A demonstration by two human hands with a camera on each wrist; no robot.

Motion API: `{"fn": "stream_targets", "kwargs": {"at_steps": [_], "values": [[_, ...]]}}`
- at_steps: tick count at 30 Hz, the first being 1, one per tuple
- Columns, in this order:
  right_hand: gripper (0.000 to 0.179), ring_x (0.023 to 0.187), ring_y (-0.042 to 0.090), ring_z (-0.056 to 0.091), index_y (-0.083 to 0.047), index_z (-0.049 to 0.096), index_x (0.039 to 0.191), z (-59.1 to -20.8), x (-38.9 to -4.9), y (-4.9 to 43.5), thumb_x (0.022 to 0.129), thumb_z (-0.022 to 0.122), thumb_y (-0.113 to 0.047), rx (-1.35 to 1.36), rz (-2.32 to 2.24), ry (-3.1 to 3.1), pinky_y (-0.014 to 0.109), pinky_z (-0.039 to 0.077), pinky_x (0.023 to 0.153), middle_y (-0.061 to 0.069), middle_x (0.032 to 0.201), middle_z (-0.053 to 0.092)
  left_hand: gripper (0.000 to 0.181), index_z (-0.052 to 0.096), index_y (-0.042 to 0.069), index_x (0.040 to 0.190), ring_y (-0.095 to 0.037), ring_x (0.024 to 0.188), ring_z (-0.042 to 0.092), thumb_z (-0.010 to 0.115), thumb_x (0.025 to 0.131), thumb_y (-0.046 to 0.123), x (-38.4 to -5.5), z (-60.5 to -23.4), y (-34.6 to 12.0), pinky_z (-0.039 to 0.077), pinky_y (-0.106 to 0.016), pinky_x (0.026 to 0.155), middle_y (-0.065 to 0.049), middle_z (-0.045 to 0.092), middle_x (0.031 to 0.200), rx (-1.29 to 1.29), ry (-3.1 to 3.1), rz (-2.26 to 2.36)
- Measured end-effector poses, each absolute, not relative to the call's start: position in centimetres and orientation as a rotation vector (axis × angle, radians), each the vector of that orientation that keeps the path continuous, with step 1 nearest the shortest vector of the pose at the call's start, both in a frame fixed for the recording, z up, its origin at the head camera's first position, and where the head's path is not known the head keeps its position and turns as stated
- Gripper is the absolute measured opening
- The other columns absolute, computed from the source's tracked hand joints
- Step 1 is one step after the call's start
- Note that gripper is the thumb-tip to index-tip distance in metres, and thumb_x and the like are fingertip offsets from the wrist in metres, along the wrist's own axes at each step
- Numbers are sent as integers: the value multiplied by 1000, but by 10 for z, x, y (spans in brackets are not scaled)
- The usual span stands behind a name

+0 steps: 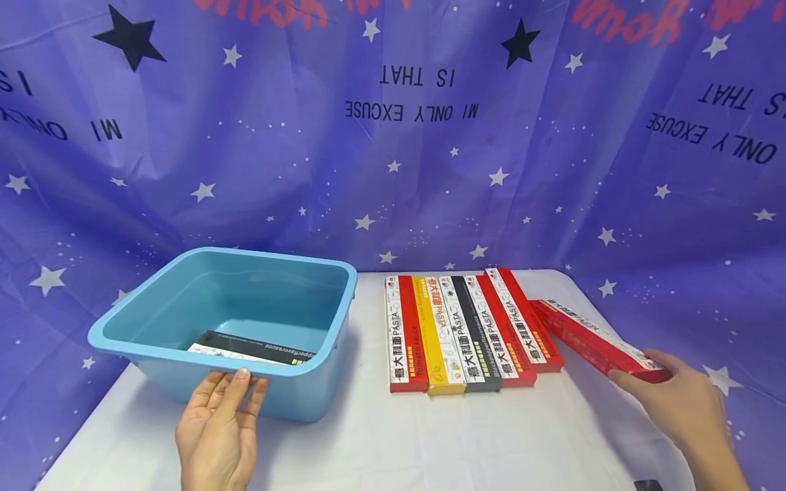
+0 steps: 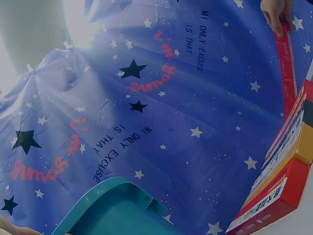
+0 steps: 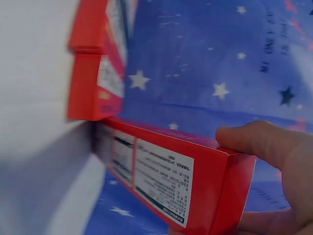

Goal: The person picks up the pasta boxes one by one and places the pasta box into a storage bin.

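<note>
My left hand (image 1: 216,436) pinches the near rim of a blue plastic basin (image 1: 307,399), thumb on top and fingers against the outside wall. A black and white pasta box (image 1: 258,349) lies inside the basin, partly hidden by the near wall. At the right, my right hand (image 1: 690,406) grips the near end of a red pasta box (image 1: 592,334). This box is tilted, its near end raised; in the right wrist view its printed side label (image 3: 161,181) faces the camera. Its far end meets the rightmost red box (image 1: 528,320) of a row.
Several pasta boxes lie side by side on the white table (image 1: 374,450), among them a red one (image 1: 405,334), a yellow one (image 1: 437,334) and a black one (image 1: 475,334). A purple star-patterned cloth (image 1: 430,177) hangs behind. A small dark object (image 1: 647,485) shows at the bottom edge.
</note>
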State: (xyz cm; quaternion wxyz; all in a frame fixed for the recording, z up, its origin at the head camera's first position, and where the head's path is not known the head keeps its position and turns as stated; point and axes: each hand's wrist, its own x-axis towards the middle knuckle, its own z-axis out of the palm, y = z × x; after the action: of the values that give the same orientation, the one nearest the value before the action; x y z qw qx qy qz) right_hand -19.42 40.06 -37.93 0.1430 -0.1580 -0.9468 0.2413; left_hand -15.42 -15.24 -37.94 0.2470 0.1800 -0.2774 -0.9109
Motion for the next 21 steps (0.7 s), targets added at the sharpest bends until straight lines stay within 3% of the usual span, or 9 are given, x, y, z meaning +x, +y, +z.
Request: {"fn": "stream_targets", "kwargs": {"at_steps": [6, 10, 14, 17, 19, 21], "values": [[84, 104, 54, 38, -1, 49, 140, -353, -180, 391, 80, 73, -55, -447, 651, -2685, 55, 32, 77, 38, 117, 55, 38, 44, 4, 110, -19, 87, 63, 67, 85, -14, -155, -380, -153, 60, -36, 82, -8, 54, 96, 499, -736, -2499], [81, 106, 53, 40, -8, 49, 142, -334, -179, 377, 79, 76, -52, -422, 626, -2632, 51, 34, 72, 35, 120, 56, 38, 44, 4, 109, -20, 85, 64, 67, 85, -14, -154, -380, -154, 60, -36, 81, -8, 54, 95, 495, -722, -2503], [79, 105, 48, 45, -14, 52, 141, -307, -183, 351, 76, 80, -48, -337, 633, -2537, 49, 34, 77, 31, 120, 59, 37, 45, 4, 109, -19, 86, 64, 67, 85, -14, -152, -379, -154, 60, -35, 80, -8, 55, 95, 489, -725, -2498], [75, 99, 26, 56, -20, 57, 138, -284, -188, 326, 72, 85, -44, -276, 713, -2441, 35, 42, 80, 23, 118, 64, 36, 46, 2, 110, -19, 87, 62, 68, 85, -12, -152, -378, -154, 60, -35, 81, -9, 55, 96, 480, -758, -2481], [72, 90, 6, 60, -23, 59, 136, -269, -193, 309, 72, 87, -40, -217, 837, -2397, 16, 47, 69, 18, 119, 65, 36, 46, 2, 110, -18, 88, 61, 68, 85, -12, -152, -377, -154, 60, -35, 81, -9, 55, 96, 481, -785, -2470], [70, 84, -7, 61, -23, 60, 135, -256, -199, 293, 72, 88, -34, -133, 1011, -2371, 8, 50, 62, 10, 120, 65, 35, 46, 1, 110, -18, 88, 61, 67, 85, -12, -152, -378, -154, 60, -35, 81, -9, 55, 97, 474, -792, -2476]]}}
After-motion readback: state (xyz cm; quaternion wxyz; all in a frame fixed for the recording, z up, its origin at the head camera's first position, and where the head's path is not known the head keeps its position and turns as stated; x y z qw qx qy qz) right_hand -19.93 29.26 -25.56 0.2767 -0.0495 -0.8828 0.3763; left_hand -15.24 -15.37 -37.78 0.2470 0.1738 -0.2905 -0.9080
